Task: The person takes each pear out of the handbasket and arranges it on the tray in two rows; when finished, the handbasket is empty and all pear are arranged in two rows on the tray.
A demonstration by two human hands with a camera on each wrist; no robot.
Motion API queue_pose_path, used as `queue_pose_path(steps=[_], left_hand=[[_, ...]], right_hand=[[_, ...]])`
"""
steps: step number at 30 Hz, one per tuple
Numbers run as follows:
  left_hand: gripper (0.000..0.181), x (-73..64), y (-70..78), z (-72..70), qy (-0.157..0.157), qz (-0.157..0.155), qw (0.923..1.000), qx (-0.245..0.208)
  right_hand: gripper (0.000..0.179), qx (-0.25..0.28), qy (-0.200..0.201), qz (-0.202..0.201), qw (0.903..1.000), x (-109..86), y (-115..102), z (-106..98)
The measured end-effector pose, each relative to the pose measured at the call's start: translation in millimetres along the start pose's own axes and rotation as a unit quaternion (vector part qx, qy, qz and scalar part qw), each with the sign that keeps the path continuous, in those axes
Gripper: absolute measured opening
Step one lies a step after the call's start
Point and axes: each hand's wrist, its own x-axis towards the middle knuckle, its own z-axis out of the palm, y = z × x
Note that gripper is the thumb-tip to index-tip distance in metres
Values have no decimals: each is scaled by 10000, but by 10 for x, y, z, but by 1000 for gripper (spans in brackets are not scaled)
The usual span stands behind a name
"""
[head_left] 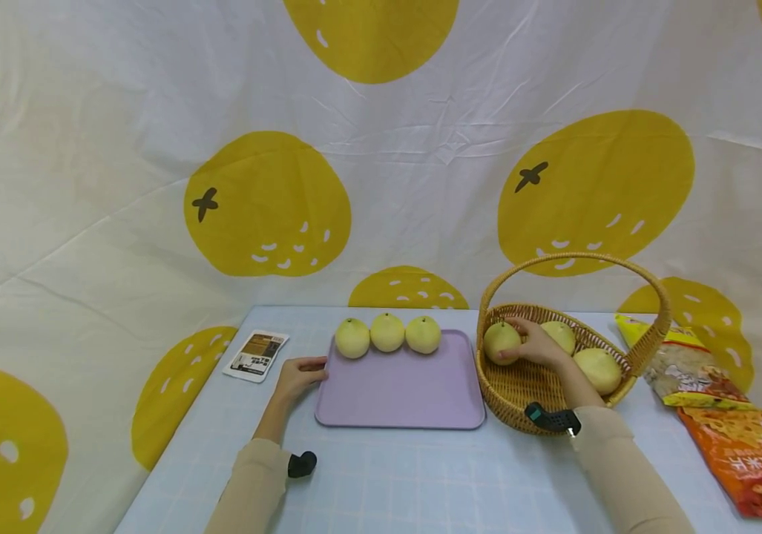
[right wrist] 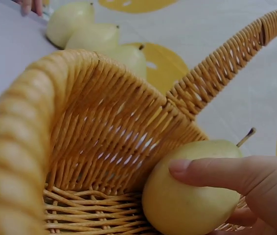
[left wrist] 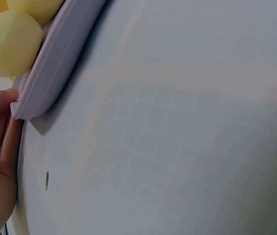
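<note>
My right hand (head_left: 538, 343) reaches into the wicker basket (head_left: 507, 383) and grips a pale yellow pear (head_left: 501, 343) at its left end. In the right wrist view the thumb lies across this stemmed pear (right wrist: 192, 196), with fingertips on its far side. Two more pears, one behind (head_left: 559, 335) and one in front (head_left: 597, 370), sit in the basket's right part. My left hand (head_left: 300, 377) pinches the left rim of the lilac tray (head_left: 401, 393), thumb on the rim in the left wrist view. Three pears (head_left: 387, 332) stand in a row along the tray's back edge.
The basket's tall handle (head_left: 574, 256) arches over the right forearm. Right of it lie a yellow snack bag (head_left: 688, 363) and an orange snack bag (head_left: 751, 452). A white and brown packet (head_left: 256, 356) lies left of the tray. A fruit-print cloth (head_left: 421, 185) hangs behind the table.
</note>
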Motion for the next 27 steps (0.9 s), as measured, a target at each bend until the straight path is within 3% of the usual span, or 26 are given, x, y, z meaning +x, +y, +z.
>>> queue_pose_path(steps=[9, 27], left_hand=[[38, 12, 3, 14, 45, -113, 9999, 30], [38, -3, 7, -3, 6, 34, 9999, -142]], right_hand=[[81, -83, 252, -96, 9996, -97, -77, -60], [86, 602, 445, 0, 9972, -481, -196, -194]])
